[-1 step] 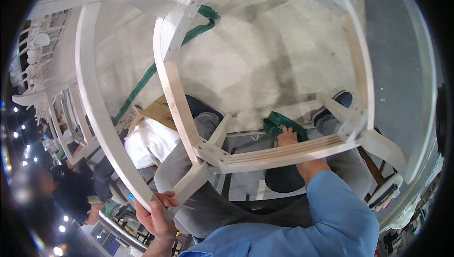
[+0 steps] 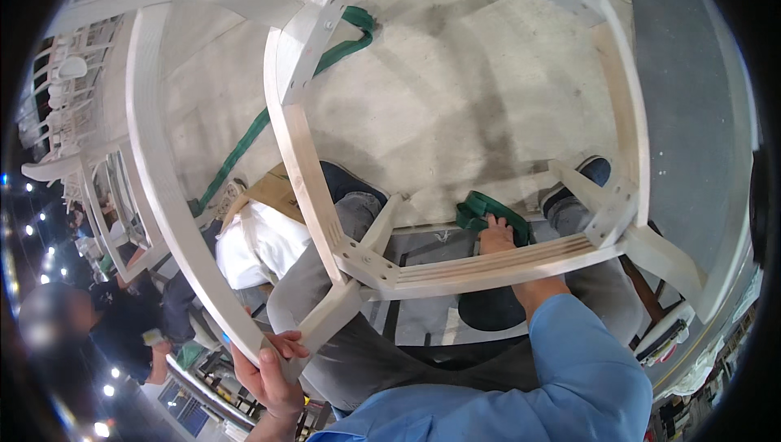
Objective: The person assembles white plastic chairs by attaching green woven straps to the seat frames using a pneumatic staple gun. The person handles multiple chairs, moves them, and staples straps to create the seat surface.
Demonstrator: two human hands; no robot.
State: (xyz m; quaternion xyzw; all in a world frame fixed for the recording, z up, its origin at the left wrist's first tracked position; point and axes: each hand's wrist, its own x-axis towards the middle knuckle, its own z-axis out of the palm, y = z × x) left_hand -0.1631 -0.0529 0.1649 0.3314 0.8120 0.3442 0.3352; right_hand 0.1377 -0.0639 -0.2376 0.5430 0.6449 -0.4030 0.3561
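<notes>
A white-painted wooden chair frame (image 2: 167,174) stands tilted over my lap, with a bare-wood slotted rail on its near side. My left hand (image 2: 272,377) is closed round the corner of this frame at the lower left, thumb on top. Behind the near rail, my right hand (image 2: 498,237) reaches down with its fingers on a bundled green strap (image 2: 480,208). Those fingers look curled over the strap's edge; the palm side is hidden. The rail passes in front of my right wrist.
Another length of green webbing (image 2: 244,149) trails over the pale floor sheet (image 2: 455,92). A white cloth bundle (image 2: 260,243) lies beside my left knee. More white chair frames (image 2: 98,198) are stacked at far left, near a person in dark clothes (image 2: 130,320).
The view and chair frame have shifted very slightly. Both my hands keep their places. The person at far left has moved a hand a little.
</notes>
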